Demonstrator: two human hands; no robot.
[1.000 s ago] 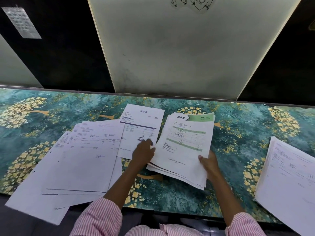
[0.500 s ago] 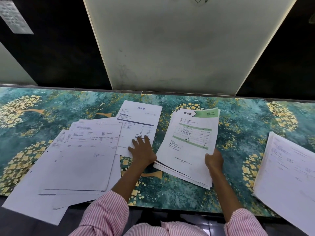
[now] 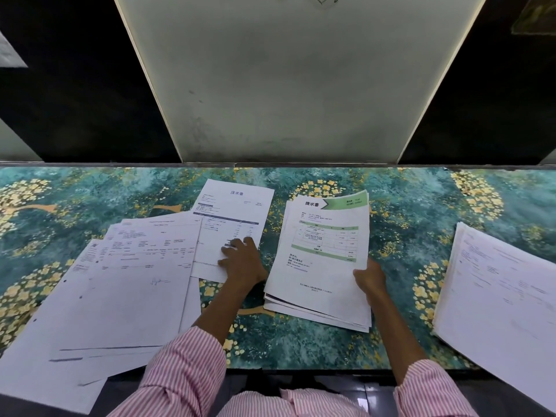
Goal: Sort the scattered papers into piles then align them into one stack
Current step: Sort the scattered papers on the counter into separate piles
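Left hand shifted onto blue-header sheet; right hand grips green-header pile

teal floral table cover — flat | pale wall panel — behind, upright

Your bench carries loose papers at its left edge, a green-headed pile mid-bench, and perhaps a thick stack at its right edge.

Teal gold-flowered tabletop, green-banded white invoice, pink-striped sleeves
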